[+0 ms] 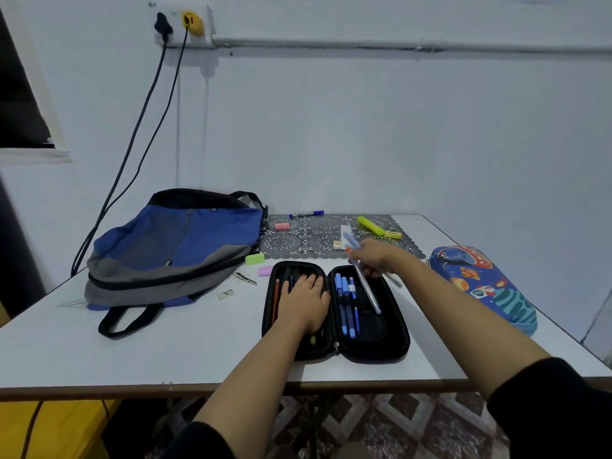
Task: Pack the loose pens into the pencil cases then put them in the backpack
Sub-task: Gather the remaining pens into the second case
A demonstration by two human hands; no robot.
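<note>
A black pencil case (374, 346) lies open flat near the table's front edge, with several blue pens (346, 299) strapped in its right half. My left hand (304, 301) rests flat on the left half, fingers straight, beside a red pencil (276, 301). My right hand (372, 258) grips a pale blue pen (367, 288) slanted over the right half, its lower tip near the case's lining. A blue and grey backpack (172, 250) lies on its side at the left. A second, space-print pencil case (483, 286) sits zipped at the right.
On a patterned mat (298, 240) at the back lie a blue marker (306, 214), a yellow highlighter (371, 225), a pink eraser (282, 225) and a small white eraser (337, 245). Green (255, 258) and purple (265, 270) erasers sit by the backpack. Cables hang from wall sockets at the left.
</note>
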